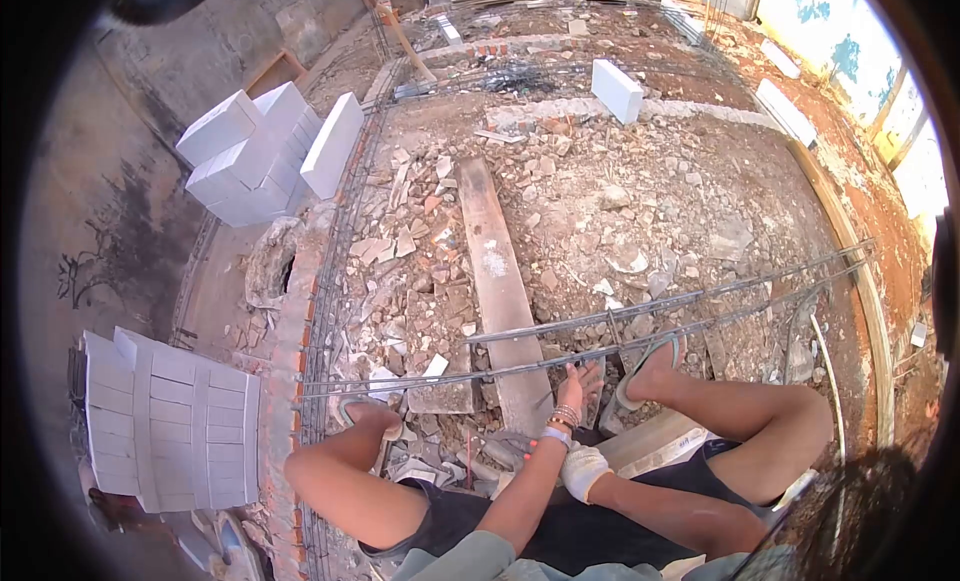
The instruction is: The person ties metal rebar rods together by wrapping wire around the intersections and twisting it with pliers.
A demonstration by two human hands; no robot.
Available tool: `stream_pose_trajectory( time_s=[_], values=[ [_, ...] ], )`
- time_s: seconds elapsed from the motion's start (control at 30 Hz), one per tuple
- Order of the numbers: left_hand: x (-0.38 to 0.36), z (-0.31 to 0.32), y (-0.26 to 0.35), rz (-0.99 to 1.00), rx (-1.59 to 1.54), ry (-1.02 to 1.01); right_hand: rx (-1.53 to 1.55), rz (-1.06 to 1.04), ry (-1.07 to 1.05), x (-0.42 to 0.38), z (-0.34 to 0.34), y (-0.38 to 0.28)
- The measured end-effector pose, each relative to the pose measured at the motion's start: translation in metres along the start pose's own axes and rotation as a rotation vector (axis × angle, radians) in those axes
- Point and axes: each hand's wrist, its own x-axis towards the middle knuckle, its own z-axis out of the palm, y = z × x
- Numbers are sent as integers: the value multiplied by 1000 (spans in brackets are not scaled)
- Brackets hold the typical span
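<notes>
My left hand (578,389) is bare, with beaded bracelets (565,417) and a pale band at the wrist. Its fingers are spread and hold nothing, close to the thin steel rebar rods (530,365) that run across in front of me. My right hand (583,469) wears a white knit glove and crosses beneath my left forearm, which hides most of its fingers. Past my hands, a long wooden plank (494,271) lies over the rubble between my feet.
White blocks are stacked by the left wall (245,161), with another stack (170,421) nearer. A single white block (616,91) stands farther back. Rebar (325,311) runs along the brick edge at left. Broken rubble (610,201) covers the ground; a long timber (850,271) lies at right.
</notes>
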Motion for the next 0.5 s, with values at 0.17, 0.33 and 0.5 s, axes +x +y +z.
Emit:
stream_pose_trajectory(
  time_s=[0.17, 0.33, 0.5],
  values=[
    [19, -9, -13, -28, -290, 133, -191, -141, -219, -5, -55, 4],
    [17, -25, -6, -55, -364, 131, 25, 72, -376, -5, -87, 3],
    [5, -14, 3, -17, -598, 254, 16, -188, -734, -6, -79, 90]
  ],
)
